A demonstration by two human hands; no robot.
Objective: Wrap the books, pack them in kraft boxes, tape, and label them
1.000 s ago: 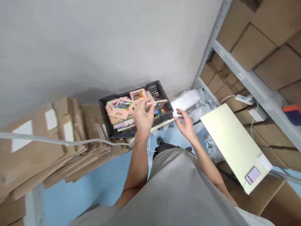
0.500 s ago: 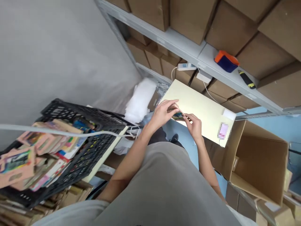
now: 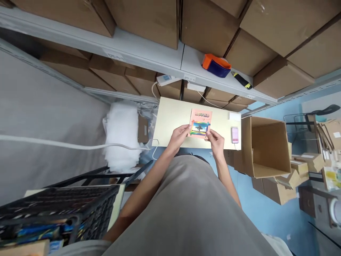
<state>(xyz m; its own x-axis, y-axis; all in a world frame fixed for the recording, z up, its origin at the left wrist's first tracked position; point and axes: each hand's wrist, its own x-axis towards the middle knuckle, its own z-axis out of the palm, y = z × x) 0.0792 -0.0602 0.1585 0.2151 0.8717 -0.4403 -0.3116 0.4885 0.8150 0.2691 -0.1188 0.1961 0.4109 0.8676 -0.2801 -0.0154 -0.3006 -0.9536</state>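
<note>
Above the cream rectangular bench [image 3: 171, 112], here's the flat pink booklet with a tree picture [image 3: 200, 123], left grip [image 3: 180, 137] and right grip [image 3: 216, 142] clamped on its lower sides; light, level pressure should avoid creases!

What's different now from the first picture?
The pink booklet went right, from above the black crate to over the pale table. The left hand kept hold; the right hand, free at first, now grips it too. The phone stayed on the table.
</note>
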